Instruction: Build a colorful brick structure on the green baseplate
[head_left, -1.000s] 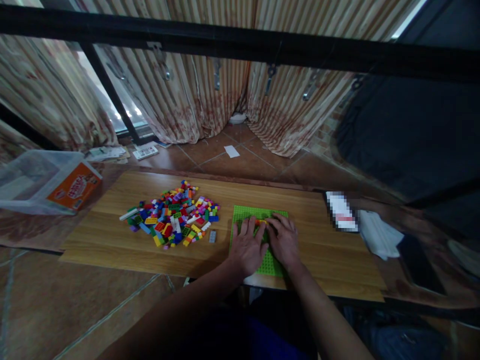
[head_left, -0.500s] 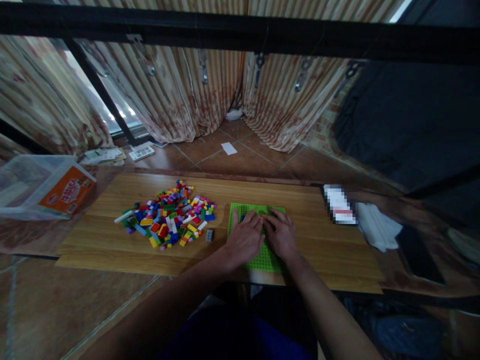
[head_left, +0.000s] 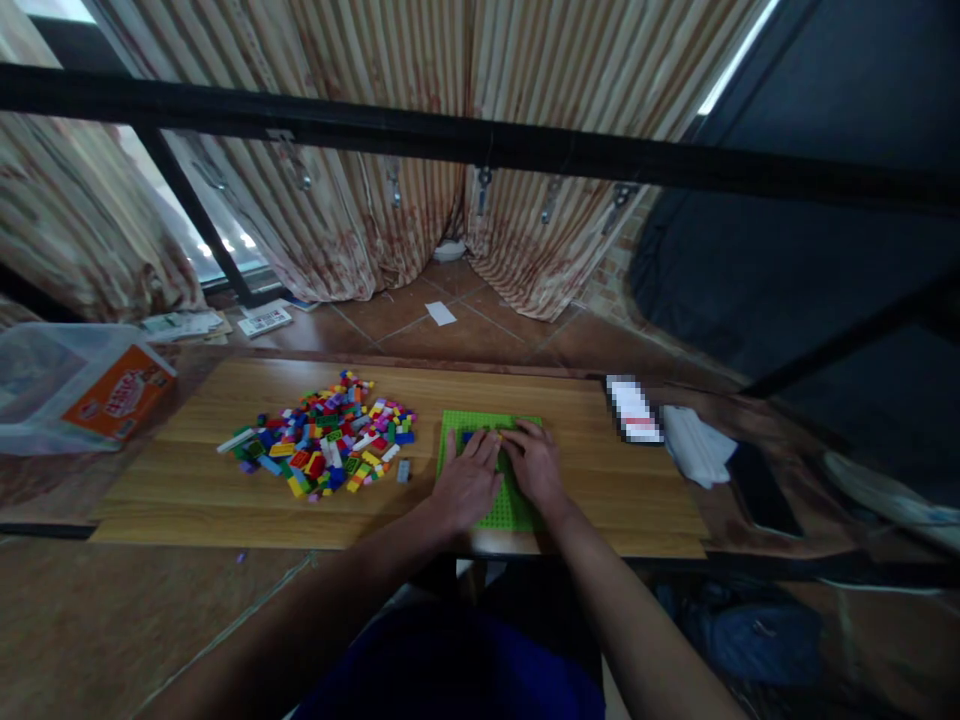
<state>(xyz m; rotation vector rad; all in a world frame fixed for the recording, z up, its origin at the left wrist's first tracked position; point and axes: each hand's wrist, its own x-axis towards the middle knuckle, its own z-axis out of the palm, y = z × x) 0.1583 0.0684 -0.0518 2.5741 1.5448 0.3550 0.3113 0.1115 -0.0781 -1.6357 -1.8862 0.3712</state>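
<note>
A green studded baseplate (head_left: 491, 416) lies on the wooden board, with both hands over it. My left hand (head_left: 466, 488) rests palm down on its left part, little finger stretched out and the other fingers bent together. My right hand (head_left: 536, 468) comes from the right with fingers curled in a pinch. The fingertips of both hands meet at a small yellow brick (head_left: 500, 436), mostly hidden by them. Beside the left fingers a blue brick (head_left: 468, 437) shows on the plate. A grey brick (head_left: 403, 470) lies apart, left of the plate.
A heap of mixed toy bricks (head_left: 322, 440) covers the left of the wooden board (head_left: 600, 500). Further left stands a clear plastic bin (head_left: 45, 400) with an orange label. To the right lie a phone (head_left: 634, 408), white packets (head_left: 694, 445) and a dark flat object (head_left: 763, 490).
The camera view has tilted and shifted, so the board and hands appear further left. Both hands stay together over the baseplate with little visible movement of the fingers.
</note>
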